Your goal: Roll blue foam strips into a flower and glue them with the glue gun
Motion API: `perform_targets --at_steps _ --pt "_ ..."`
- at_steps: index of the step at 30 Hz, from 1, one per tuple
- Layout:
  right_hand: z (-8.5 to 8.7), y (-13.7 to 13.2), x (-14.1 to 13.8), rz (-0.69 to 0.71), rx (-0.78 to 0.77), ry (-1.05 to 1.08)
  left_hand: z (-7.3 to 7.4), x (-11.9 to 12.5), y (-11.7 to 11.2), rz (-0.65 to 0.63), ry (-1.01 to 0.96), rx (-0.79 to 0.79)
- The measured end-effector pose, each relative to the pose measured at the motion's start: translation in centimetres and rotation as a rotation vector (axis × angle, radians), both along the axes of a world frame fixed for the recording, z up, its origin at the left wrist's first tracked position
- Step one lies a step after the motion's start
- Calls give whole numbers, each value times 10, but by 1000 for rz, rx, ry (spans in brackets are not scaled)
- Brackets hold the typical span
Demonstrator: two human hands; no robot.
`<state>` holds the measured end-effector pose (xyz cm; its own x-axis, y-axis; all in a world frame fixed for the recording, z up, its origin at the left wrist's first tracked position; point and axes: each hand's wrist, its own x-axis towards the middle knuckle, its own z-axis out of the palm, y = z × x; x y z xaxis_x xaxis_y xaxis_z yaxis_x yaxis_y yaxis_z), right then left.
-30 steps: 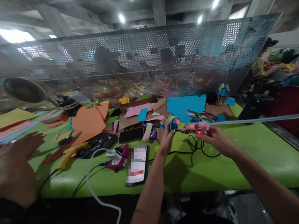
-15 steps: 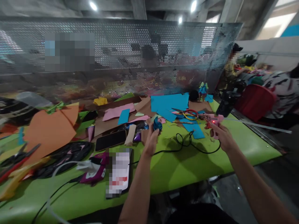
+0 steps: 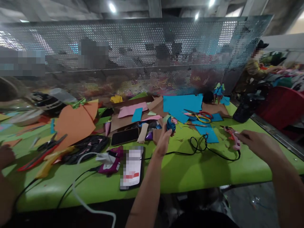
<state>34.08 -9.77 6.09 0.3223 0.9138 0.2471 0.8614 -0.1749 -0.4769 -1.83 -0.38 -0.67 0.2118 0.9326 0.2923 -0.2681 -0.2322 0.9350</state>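
My left hand point(image 3: 163, 141) is raised over the table's middle, its fingers closed on a small rolled blue flower point(image 3: 170, 126) that looks like craft foam or paper. A pink glue gun point(image 3: 234, 139) lies on the green tabletop to the right, with its black cord point(image 3: 180, 153) looping leftward. My right hand point(image 3: 257, 145) is at the gun's rear end, fingers stretched toward it and not wrapped around the handle. Some of its fingers are hidden behind the hand. Scissors with red and yellow handles point(image 3: 203, 117) rest on blue sheets point(image 3: 182, 103) beyond the hands.
On the left lie orange sheets point(image 3: 74, 126), a yellow glue gun point(image 3: 53, 160) and red scissors point(image 3: 39, 158). Two phones point(image 3: 125, 136) and a purple power strip point(image 3: 111, 166) sit left of centre. A small doll point(image 3: 218, 93) stands at the back; another person's hand point(image 3: 6, 156) shows at far left.
My right hand has lowered the pink glue gun onto the table and loosened from its handle. My left hand still holds the blue flower. The view has swung left.
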Motion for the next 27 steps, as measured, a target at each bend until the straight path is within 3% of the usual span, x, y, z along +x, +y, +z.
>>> perform_targets --at_steps 3,4,8,10,14,21,27 --pt "21 6 -55 418 45 53 2 1 0 0 21 8" --pt "26 10 -75 512 148 62 2 1 -1 1 31 1" --pt "34 31 -144 738 344 113 6 1 -4 6 76 -15" --pt "31 41 -168 798 339 126 7 0 -6 5 92 3" --pt "20 54 -192 830 352 113 11 0 -9 14 136 31" --pt "6 59 -198 762 336 50 18 0 -13 17 176 4" --pt "3 60 -198 782 371 28 9 1 -10 29 180 -19"
